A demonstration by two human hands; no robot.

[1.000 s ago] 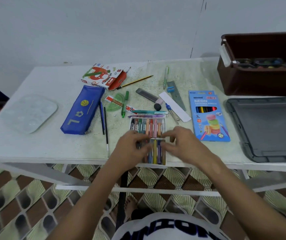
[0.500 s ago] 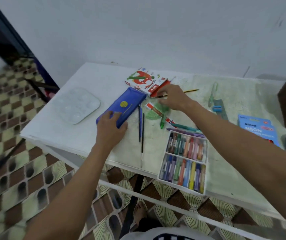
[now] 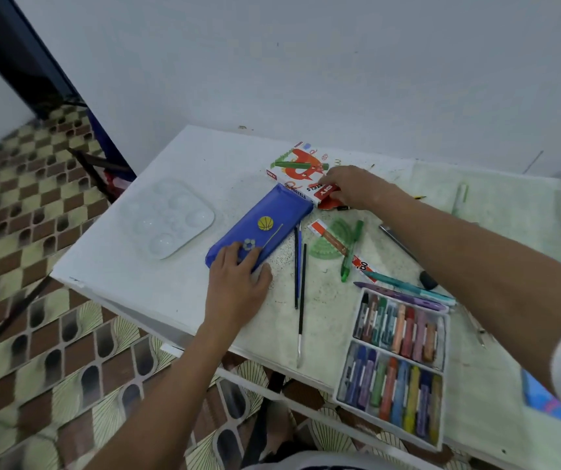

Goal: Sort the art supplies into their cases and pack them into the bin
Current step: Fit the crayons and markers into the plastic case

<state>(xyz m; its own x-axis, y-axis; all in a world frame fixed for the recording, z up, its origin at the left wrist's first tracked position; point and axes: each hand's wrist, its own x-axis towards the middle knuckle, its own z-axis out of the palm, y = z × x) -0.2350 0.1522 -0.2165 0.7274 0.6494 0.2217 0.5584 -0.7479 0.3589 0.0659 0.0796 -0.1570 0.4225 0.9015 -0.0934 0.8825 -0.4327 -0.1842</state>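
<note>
My left hand (image 3: pixel 236 283) rests with straight fingers on the near end of the blue pencil case (image 3: pixel 262 225). At the far middle of the white table (image 3: pixel 129 276), my right hand (image 3: pixel 353 184) grips the open red flap end of the oil pastel box (image 3: pixel 297 171). A clear tray of oil pastels (image 3: pixel 397 364) lies at the table's front edge, uncovered, with several coloured sticks in two rows.
A white paint palette (image 3: pixel 174 218) lies at the left. Two thin brushes (image 3: pixel 301 283), a green protractor (image 3: pixel 331 240), a green pen (image 3: pixel 350 252), teal and purple pens (image 3: pixel 404 291) and a black eraser (image 3: pixel 428 279) lie between case and tray. A blue pencil box corner (image 3: pixel 543 398) shows at right.
My right hand has moved from beside the pastel box onto its open flap and taken hold of it. My left hand stays on the pencil case. My view came closer.
</note>
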